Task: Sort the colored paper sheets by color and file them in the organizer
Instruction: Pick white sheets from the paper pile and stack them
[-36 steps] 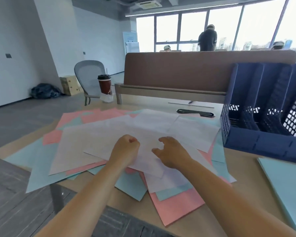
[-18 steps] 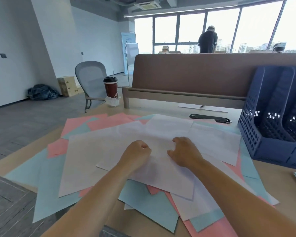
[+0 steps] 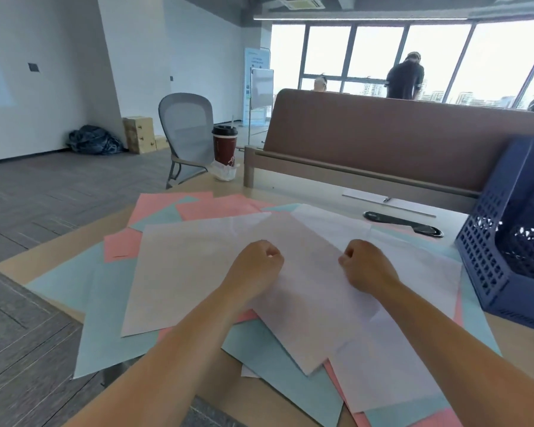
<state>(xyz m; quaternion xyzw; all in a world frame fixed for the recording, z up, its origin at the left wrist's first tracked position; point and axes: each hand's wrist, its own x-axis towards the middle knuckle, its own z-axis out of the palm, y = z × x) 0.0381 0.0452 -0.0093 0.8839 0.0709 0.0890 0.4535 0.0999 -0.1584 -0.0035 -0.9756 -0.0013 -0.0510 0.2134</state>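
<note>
A loose pile of paper covers the desk: white sheets [image 3: 191, 266] lie on top, pink sheets [image 3: 216, 206] and light blue sheets [image 3: 105, 318] stick out underneath. My left hand [image 3: 256, 266] rests as a closed fist on the white sheets near the pile's middle. My right hand [image 3: 364, 266] is a closed fist too, on the white paper a little to the right. I cannot tell whether either pinches a sheet. The dark blue mesh organizer [image 3: 503, 248] stands at the right edge, apart from both hands.
A brown desk partition [image 3: 398, 134] runs along the back. A lidded coffee cup [image 3: 224, 146] stands at the desk's far left corner, with a grey chair [image 3: 187, 131] behind it. A black cable cover [image 3: 404, 226] sits between pile and partition. People stand by the windows.
My right hand's fingers have curled from partly open into a fist. Both hands moved slightly apart on the white sheets. The view swung left, so the organizer sits further right.
</note>
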